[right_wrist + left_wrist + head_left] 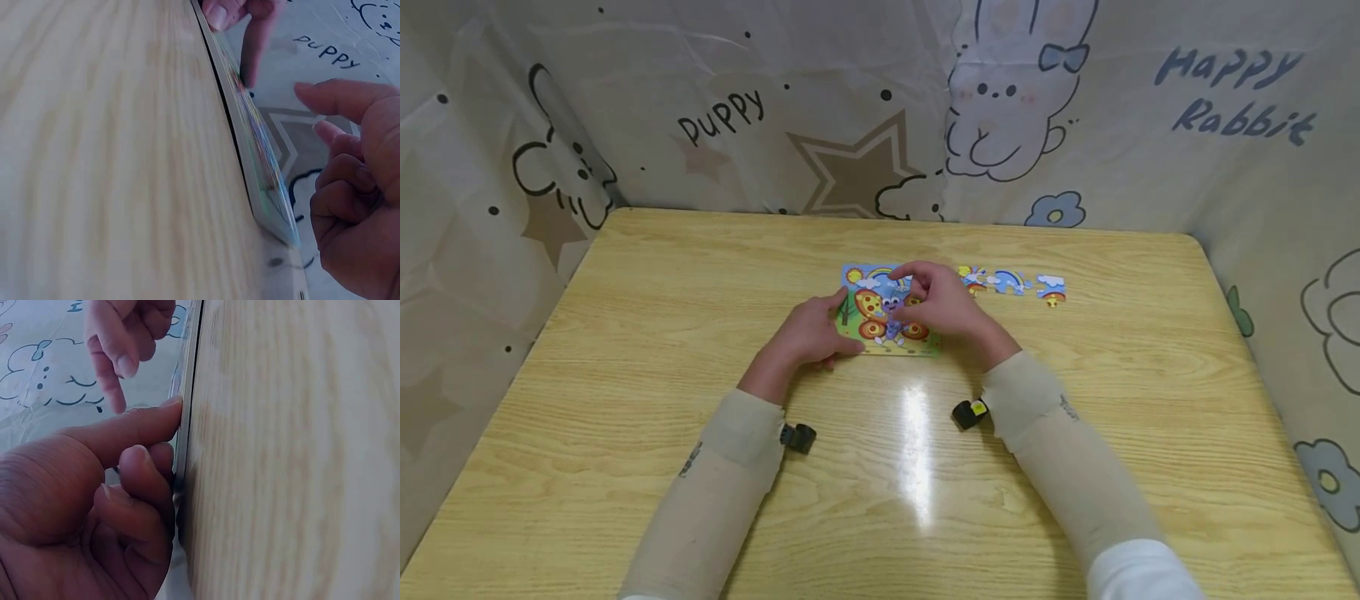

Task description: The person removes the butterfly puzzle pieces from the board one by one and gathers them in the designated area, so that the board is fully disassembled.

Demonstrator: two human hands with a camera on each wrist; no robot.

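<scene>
A colourful jigsaw puzzle (872, 304) in a flat board, showing a butterfly, a sun and a rainbow, lies on the table. My left hand (811, 332) holds it at the lower left corner, thumb on the bottom edge and a finger along the left side. In the left wrist view, several fingers of that left hand (119, 500) are curled beside the board's edge. Above the puzzle hovers my right hand (943, 300), partly covering its right side. From the right wrist, this right hand (362, 169) shows its thumb and forefinger apart, with nothing visible between them.
Right of the board lie loose jigsaw pieces: one with yellow and red (976, 287), one with a rainbow (1009, 282) and one with a cloud (1051, 289). The wooden table (625, 367) meets a printed cloth backdrop (835, 75) at its back and sides.
</scene>
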